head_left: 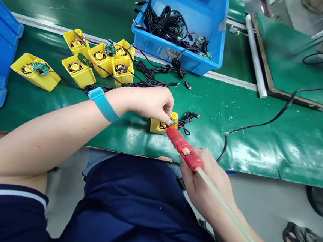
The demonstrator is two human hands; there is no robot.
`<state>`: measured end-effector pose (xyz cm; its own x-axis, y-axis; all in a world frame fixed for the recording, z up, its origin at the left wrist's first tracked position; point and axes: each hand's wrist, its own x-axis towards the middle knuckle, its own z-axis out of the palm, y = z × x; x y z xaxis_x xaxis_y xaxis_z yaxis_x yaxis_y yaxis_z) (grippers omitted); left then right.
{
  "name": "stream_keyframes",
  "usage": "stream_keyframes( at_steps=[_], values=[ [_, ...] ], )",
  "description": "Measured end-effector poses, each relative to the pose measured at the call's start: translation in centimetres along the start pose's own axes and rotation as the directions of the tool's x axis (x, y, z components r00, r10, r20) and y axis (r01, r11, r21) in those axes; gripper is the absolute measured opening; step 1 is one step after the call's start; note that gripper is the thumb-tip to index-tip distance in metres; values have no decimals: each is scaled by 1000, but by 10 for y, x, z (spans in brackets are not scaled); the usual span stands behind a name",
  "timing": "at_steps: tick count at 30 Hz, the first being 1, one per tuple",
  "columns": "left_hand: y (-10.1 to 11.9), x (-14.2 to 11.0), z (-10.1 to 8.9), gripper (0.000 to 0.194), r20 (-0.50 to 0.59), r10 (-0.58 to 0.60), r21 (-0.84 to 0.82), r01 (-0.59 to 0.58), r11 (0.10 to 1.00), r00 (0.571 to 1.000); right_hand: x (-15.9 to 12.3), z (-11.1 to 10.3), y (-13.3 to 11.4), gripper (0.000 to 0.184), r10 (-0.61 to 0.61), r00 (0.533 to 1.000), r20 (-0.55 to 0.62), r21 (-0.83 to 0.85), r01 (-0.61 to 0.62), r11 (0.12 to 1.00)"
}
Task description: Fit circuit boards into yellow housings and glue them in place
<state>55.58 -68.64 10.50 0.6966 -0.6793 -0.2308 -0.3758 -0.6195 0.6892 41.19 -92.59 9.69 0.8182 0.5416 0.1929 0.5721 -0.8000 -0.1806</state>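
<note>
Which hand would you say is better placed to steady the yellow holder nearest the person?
The left hand, probably: its fingers are at the small circuit board on the holder, while the right hand grips the red glue gun.

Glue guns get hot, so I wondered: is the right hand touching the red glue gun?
Touching. The head view shows the right hand wrapped around the grip of the red glue gun, with a finger lying against its side.
</note>
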Motion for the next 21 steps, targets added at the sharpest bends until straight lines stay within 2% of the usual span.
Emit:
stream_keyframes(
  at_steps=[12,16,21],
  values=[
    [-5,1,2,31,-22,20,7,-20,1000,1000,-3,3,4,14,18,1000,-8,-6,-18,1000],
    [-4,1,1,34,-23,-9,26,9,1000,1000,-4,4,5,15,39,999,-10,4,-39,999],
    [0,1,1,35,-21,-25,25,25,999,999,-2,4,6,14,7,1000,-30,41,-6,999]
  ],
)
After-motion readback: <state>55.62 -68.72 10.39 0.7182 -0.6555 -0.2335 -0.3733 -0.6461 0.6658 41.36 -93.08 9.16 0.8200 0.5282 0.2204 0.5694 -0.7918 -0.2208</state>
